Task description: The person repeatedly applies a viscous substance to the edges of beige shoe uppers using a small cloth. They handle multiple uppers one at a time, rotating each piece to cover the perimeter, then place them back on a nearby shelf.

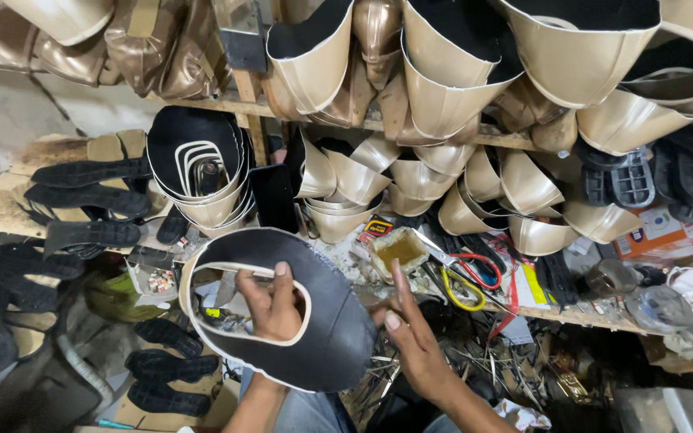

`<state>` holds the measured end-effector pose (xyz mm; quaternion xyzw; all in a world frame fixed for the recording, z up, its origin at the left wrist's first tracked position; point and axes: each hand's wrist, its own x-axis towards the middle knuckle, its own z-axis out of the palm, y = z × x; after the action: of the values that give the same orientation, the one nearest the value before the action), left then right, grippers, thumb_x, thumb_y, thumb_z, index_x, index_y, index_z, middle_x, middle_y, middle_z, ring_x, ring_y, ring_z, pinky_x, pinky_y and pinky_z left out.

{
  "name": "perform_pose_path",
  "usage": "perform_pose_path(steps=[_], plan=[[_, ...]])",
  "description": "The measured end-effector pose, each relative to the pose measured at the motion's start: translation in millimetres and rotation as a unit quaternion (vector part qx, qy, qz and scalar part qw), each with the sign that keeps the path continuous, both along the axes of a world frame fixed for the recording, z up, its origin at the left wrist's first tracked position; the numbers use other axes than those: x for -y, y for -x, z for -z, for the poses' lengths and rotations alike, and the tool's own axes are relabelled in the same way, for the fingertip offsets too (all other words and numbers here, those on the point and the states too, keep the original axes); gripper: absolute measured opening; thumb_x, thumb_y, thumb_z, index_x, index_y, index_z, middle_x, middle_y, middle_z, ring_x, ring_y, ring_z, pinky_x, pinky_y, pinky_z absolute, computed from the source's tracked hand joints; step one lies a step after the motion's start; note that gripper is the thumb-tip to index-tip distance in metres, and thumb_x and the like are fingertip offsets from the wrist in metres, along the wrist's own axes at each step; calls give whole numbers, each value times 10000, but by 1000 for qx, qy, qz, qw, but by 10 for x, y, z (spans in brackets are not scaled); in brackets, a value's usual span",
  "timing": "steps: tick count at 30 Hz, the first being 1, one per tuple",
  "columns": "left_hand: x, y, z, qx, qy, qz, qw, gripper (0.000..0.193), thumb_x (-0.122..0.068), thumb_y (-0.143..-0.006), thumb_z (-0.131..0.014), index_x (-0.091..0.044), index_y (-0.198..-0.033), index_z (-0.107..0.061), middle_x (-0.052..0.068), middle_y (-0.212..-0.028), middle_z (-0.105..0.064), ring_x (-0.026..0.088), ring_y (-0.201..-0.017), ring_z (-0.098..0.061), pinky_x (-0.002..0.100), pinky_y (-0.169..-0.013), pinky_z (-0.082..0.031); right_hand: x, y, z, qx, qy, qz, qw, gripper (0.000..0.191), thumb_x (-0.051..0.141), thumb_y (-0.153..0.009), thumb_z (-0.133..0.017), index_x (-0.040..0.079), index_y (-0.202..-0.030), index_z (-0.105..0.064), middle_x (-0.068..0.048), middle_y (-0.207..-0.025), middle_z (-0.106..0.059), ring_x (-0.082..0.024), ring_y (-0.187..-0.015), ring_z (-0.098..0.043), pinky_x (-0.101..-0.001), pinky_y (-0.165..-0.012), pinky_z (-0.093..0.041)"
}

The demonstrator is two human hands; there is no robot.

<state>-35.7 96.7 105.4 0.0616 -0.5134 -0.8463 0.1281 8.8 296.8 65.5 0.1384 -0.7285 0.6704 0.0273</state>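
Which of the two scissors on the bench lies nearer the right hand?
The yellow-handled scissors lie nearer the right hand; the red-handled scissors sit just beyond them, farther right.

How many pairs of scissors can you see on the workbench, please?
2: a red-handled pair lies right of the glue tub, and a yellow-handled pair lies just below it, overlapping. Others may be hidden in the clutter.

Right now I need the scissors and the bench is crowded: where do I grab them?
Take the scissors by the red and yellow loop handles, coming from the near side; the handles point toward you, the blades point away toward the glue tub.
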Motion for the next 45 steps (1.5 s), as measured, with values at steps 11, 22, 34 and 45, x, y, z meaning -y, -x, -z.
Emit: perform_pose_path(steps=[11, 22, 34, 45], plan=[[330, -100, 576, 195, -77, 286, 935, 104, -131, -915, -695, -90, -858, -618, -55, -634, -474, 39, -521, -444, 228, -458, -318, -236, 751, -167, -178, -435, 150, 870, 522, 334, -903, -683, 174, -1393, -601, -137, -1236, -641, -346, -1198, -492, -530, -982, -387], [309, 4, 536, 224, -131, 288, 922, 128, -25, -780, -717, -62, -887, -659, 24, -772, -656, 140, -687, -667, 279, -601, -546, -413, 800, -109, -115, -406, 124, 898, 243, 355, -1001, -637, 259, -1159, -795, 138, -1415, -646, -229, -1371, -512, -448, -1171, -363], [147, -34, 414, 215, -93, 372, 898, 132, -38, -812, -723, -45, -925, -656, 44, -828, -710, 150, -761, -694, 287, -658, -564, -239, 421, -219, -324, -368, 57, 870, 647, -86, -768, -688, 342, -1252, -731, 15, -1437, -580, -304, -1251, -457, -432, -1079, -333], [132, -69, 271, 199, -49, 391, 897, 97, -72, -882, -728, -24, -933, -661, 36, -781, -688, 104, -646, -647, 256, -570, -506, -273, 286, -173, -360, -302, 104, 877, 521, -14, -751, -749, 251, -1200, -749, -19, -1335, -628, -317, -1193, -485, -419, -1032, -398]])
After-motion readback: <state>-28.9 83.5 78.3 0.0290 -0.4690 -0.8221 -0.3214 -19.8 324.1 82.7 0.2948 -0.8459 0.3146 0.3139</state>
